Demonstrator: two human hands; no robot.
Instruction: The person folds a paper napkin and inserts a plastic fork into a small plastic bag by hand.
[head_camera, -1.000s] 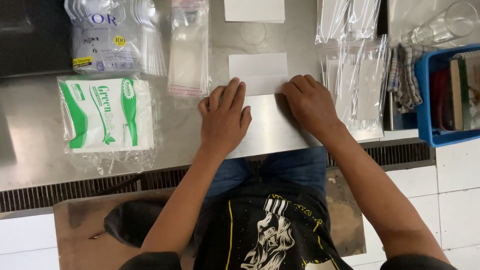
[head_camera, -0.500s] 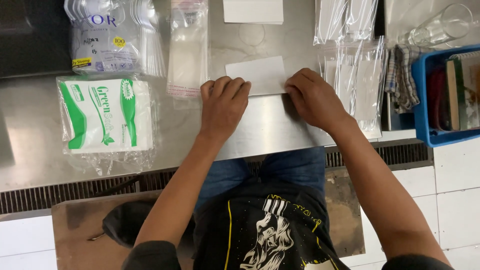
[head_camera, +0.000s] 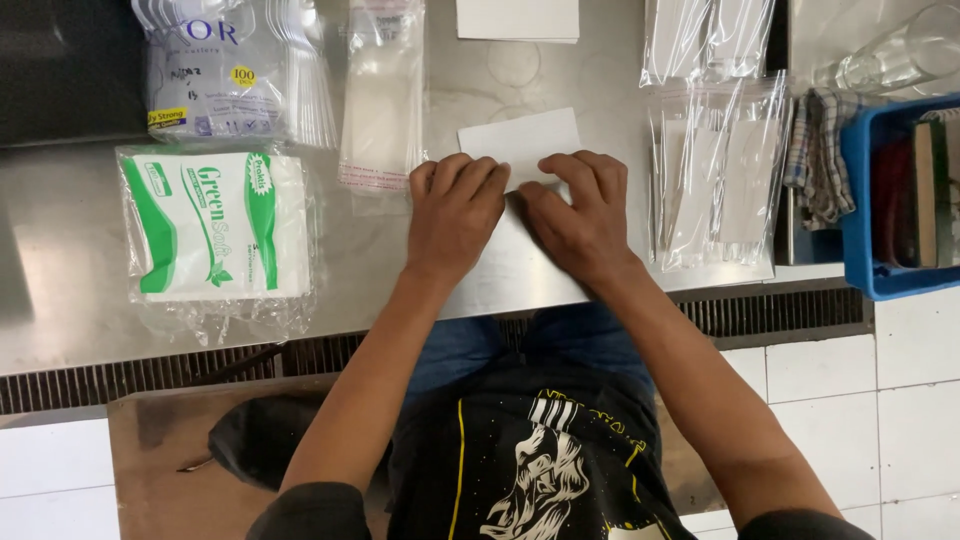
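Head view looks down on a steel bench (head_camera: 80, 260), where a folded white paper napkin (head_camera: 522, 135) lies flat near the middle. Both hands press on its near edge — the left hand (head_camera: 455, 215) with fingers curled on the left corner, the right hand (head_camera: 580, 215) spread beside it, fingertips on the paper, the two almost touching. A green-and-white napkin pack (head_camera: 215, 230) lies to the left, clear plastic sleeves (head_camera: 380, 95) just behind the left hand, and filled clear bags (head_camera: 715, 180) to the right.

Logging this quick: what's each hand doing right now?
Left hand: fingers curled, pressing the white paper napkin.
Right hand: flat, pressing the same napkin.
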